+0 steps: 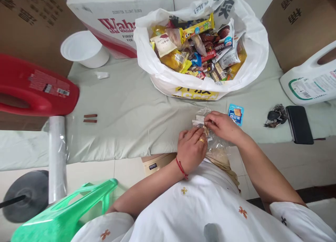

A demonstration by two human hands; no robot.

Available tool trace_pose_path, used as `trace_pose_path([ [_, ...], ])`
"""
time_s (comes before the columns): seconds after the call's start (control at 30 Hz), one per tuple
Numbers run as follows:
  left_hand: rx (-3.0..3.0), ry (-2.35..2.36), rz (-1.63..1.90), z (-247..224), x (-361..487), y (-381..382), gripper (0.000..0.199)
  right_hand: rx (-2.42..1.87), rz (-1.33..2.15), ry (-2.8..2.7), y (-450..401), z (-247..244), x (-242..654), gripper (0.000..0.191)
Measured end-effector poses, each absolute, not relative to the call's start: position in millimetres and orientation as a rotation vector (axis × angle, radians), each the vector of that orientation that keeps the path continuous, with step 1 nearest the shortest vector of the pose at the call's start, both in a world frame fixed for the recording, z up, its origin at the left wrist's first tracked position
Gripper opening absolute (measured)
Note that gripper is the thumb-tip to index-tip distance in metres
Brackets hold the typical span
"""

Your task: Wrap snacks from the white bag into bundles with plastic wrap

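Note:
At the table's front edge lies a clear plastic bag with small pieces or packets in it that I cannot make out. My left hand, with a gold ring and a red string bracelet, is closed on the bag's near left part. Opposite it, my right hand pinches the bag's upper part, fingertips close to the left ones. Some whitish wrapper edges stick up beside the fingertips. Just beyond my right hand is a small blue snack packet, lying flat.
A white bag full of wrapped snacks stands behind. Leftward are two brown sticks, a plastic film roll, a red jug and white bowls. Keys, a phone and a white jug are rightward.

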State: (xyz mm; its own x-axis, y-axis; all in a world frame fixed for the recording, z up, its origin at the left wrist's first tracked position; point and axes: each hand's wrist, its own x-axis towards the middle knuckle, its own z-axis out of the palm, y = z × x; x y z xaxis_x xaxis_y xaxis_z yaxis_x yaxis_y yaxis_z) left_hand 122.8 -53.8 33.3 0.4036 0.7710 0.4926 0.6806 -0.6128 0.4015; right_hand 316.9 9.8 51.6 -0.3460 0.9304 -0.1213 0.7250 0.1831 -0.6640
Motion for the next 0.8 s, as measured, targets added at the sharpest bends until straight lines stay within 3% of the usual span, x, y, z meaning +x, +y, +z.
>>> trace_pose_path([
  [0.23, 2.680, 1.295, 0.858, 34, 125, -64, 0.026, -1.928, 0.961, -1.828, 23, 55, 308, 0.048],
  [0.37, 2.650, 1.220, 0.831, 29, 125, -63, 0.022, -1.905, 1.090, -1.764, 34, 44, 299, 0.035],
  [0.53, 2.671, 1.162, 0.826, 23, 124, -62, 0.018, -1.955, 0.770, -1.631, 29, 33, 319, 0.027],
  [0.7, 2.604, 1.118, 0.787, 23, 122, -60, 0.019, -2.121, 0.488, -1.257, -40, 32, 373, 0.041],
  [0.8, 2.510, 1.074, 0.756, 31, 119, -54, 0.021, -2.212, 0.717, -0.952, -103, 25, 388, 0.059],
])
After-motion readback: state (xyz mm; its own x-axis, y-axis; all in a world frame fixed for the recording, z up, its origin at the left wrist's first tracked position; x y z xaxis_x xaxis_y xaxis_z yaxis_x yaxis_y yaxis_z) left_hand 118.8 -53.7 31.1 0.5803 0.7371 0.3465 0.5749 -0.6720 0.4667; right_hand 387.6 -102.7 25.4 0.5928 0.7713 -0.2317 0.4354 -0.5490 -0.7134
